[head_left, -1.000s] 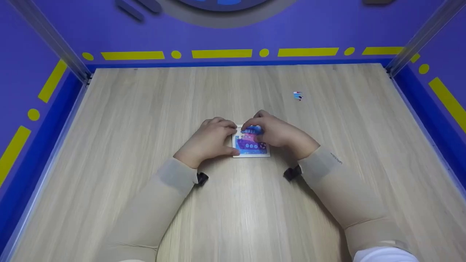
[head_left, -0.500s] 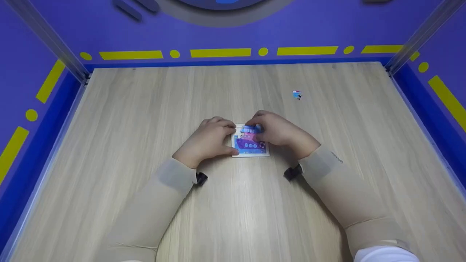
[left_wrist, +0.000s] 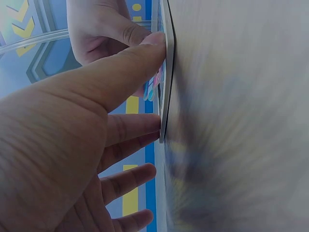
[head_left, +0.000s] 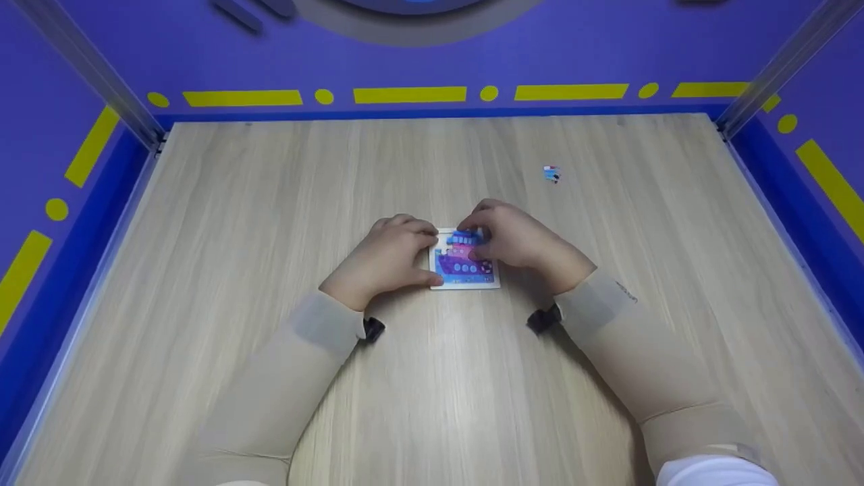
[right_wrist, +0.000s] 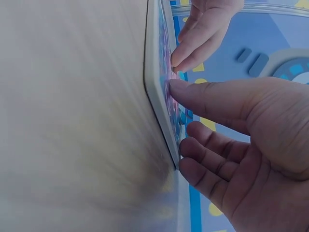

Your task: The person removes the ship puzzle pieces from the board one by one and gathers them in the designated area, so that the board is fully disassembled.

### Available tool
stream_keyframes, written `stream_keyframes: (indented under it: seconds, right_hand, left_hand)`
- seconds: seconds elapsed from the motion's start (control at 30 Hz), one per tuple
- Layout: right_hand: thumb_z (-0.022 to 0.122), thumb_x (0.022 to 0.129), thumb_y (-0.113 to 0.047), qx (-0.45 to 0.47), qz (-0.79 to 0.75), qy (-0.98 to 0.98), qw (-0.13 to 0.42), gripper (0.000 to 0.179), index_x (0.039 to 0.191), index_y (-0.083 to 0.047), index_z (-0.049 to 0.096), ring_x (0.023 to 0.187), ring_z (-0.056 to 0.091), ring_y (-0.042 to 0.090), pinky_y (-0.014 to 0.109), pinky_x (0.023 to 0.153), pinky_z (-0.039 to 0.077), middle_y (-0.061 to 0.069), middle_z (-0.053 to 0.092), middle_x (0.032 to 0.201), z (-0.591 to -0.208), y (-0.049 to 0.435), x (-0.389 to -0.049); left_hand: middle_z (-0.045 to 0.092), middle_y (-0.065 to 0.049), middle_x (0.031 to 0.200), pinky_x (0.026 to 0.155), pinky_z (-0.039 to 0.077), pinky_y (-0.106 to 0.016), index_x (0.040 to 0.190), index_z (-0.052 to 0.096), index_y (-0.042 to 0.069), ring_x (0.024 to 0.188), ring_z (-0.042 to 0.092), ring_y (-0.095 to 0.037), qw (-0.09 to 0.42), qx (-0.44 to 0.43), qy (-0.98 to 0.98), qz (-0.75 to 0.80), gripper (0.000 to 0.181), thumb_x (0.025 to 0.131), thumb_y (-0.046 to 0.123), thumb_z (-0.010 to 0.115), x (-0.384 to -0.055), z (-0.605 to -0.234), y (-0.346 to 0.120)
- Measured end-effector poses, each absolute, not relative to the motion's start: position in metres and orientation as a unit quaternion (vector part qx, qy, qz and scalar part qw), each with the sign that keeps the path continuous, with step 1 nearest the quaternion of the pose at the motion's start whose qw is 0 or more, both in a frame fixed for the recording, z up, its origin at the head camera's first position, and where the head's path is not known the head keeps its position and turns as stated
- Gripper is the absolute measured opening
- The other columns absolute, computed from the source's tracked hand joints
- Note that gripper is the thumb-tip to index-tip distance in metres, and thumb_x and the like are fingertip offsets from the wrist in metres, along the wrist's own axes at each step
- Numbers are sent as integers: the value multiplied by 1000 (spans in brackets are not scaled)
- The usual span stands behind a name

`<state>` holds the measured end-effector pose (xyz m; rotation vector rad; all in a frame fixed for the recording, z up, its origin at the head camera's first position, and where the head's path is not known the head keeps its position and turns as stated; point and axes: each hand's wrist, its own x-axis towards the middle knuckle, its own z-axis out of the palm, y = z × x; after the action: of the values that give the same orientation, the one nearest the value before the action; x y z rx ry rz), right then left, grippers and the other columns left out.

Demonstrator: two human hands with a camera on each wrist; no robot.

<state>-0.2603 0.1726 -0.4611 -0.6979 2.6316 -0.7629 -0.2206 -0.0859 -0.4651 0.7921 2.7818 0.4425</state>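
Observation:
A small square jigsaw puzzle board (head_left: 466,286) with a white border lies mid-table, showing a purple and pink ship. My left hand (head_left: 389,262) holds its left side, thumb at the near corner and fingertips by the far one. In the left wrist view, that thumb (left_wrist: 130,65) presses the board's edge. Over the board's upper right, my right hand (head_left: 516,236) pinches a blue puzzle piece (right_wrist: 182,116) between thumb and fingers; the hand covers part of the picture. A pale gap (head_left: 443,244) shows at the picture's upper left.
A loose light-blue puzzle piece (head_left: 552,174) lies farther back on the right of the wooden table (head_left: 270,175). Blue-purple panels (head_left: 405,67) with yellow marks border the table at the back and both sides.
My right fingers have drawn slightly back and right, uncovering more of the ship's blue top. The left hand keeps its place on the board. The head view has shifted slightly.

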Motion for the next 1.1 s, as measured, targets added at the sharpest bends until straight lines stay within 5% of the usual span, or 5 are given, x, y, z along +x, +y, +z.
stream_keyframes:
  seconds: [0.73,1.1]
  right_hand:
    - [81,103,-6,-213,-312,909,174,34,137,-7,82,114,69,30,51,108,61,13,80,128,-468,176,-266]
    - [80,103,-4,-213,-338,901,169,30,132,-11,83,107,64,28,43,98,56,11,75,116,-469,178,-267]
  left_hand:
    - [63,-3,165,139,33,-58,154,71,8,162,49,-32,107,266,945,155,77,97,57,87,-220,-466,-86]
    - [63,-3,165,138,34,-57,154,71,8,161,50,-33,107,270,944,154,77,97,56,87,-221,-466,-87]
